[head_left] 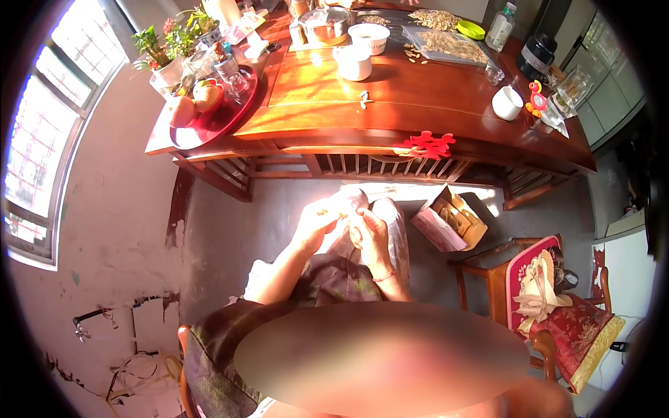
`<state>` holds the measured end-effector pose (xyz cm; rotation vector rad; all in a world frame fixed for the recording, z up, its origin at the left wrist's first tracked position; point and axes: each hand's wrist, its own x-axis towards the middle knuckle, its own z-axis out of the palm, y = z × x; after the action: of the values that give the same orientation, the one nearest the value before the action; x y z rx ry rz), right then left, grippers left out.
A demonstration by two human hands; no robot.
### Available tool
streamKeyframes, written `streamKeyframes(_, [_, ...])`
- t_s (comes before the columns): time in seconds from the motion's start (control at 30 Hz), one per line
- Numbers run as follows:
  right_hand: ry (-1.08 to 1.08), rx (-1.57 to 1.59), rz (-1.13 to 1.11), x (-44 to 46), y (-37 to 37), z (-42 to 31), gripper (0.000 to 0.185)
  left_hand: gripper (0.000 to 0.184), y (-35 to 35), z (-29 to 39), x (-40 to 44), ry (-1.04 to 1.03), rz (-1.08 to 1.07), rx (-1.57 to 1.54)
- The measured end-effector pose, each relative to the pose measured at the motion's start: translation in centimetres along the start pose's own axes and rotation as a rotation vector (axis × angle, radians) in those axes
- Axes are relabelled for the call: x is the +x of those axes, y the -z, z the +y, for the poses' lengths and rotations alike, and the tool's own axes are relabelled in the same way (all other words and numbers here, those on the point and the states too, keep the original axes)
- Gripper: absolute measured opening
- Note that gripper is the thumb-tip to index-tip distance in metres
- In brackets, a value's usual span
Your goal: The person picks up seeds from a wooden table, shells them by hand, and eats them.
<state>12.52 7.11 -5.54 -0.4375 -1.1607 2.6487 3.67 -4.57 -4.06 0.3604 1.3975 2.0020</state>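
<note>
My left hand (317,224) and my right hand (371,237) are raised close together above my lap, in strong sunlight. Fingertips of both are pinched around something small and pale, too glaring to name. A red band (384,277) circles my right wrist. Beyond the hands, a few small shell-like pieces (364,99) lie on the wooden table (306,97). Farther back stand a white cup (354,64) and a white tub (369,39).
An open cardboard box (450,221) sits on the floor to the right, near a chair (523,275) holding a straw hat (540,287). A red tray (244,104) with fruit is at the table's left. A clear bag (446,45) of dried pieces lies at the back.
</note>
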Motion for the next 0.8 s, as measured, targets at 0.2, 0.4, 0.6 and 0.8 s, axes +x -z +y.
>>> streamKeyframes(0.2, [0.02, -0.145, 0.028, 0.0, -0.4, -0.5, 0.012, 0.021, 0.0, -0.1, 0.0, 0.026, 0.029, 0.017])
streamKeyframes(0.4, [-0.027, -0.174, 0.02, -0.1, -0.5, -0.8, 0.016, 0.025, 1.0, -0.1, 0.1, 0.031, -0.001, 0.09])
streamKeyframes(0.6, [-0.028, -0.188, 0.023, -0.1, -0.9, -1.2, 0.02, 0.023, 0.3, 0.7, 0.1, -0.006, -0.031, 0.078])
streamKeyframes(0.8, [-0.077, -0.045, -0.015, -0.3, -0.3, -1.0, 0.016, 0.024, -0.2, 0.8, 0.0, -0.057, -0.133, -0.064])
